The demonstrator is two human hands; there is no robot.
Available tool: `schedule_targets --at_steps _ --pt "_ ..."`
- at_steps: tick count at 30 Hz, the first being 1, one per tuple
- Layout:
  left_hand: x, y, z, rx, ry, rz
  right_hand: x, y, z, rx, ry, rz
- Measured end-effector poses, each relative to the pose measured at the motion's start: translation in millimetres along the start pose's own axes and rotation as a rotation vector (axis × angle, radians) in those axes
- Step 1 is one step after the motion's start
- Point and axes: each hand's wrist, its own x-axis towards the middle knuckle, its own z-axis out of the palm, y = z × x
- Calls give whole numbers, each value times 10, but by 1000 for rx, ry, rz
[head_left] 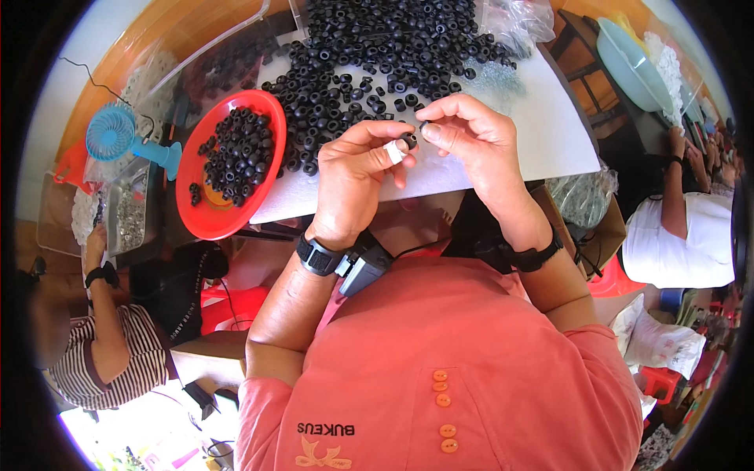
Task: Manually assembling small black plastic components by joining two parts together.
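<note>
Over the near edge of the white tabletop [542, 149], my left hand [357, 169] pinches a round black bead [408, 140] with a hole in it. White tape [395, 151] wraps one of its digits. Close by on the right, the thumb and forefinger of my right hand [479, 141] are pressed together, with a small dark bit [424, 125] at their tips, too small to name. A large heap of black beads [385, 39] covers the far part of the tabletop and spreads toward my hands. On the left, a red plate [275, 129] carries more black beads.
A blue fan [111, 132] stands left of the plate, near a clear tray of small shiny pieces [128, 212]. Tiny clear beads [495, 78] and a plastic bag [518, 23] lie at the back right. Other people sit left and right; a light-blue basin [628, 63] is far right.
</note>
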Motion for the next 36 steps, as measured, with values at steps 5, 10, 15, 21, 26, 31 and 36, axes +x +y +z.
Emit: schedule_targets --at_steps 5,10,15,21,26,31,36 --pt "5 0 -55 -93 -48 -56 -2 -46 80 28 -24 25" --pt "-28 -23 -50 -90 -55 -33 9 -64 108 52 -48 -40" --pt "-44 -5 -35 -91 -56 -29 -5 -78 150 106 -55 -110" --pt "-59 -10 -27 -102 -40 -23 -11 -21 157 136 -70 -9" --pt "-79 -35 -5 -17 15 4 4 -54 167 80 -63 66" --pt "-94 -47 1 -51 27 17 -56 1 238 138 -42 -17" --pt "-91 -62 -8 -21 45 29 -111 100 308 133 -14 -161"
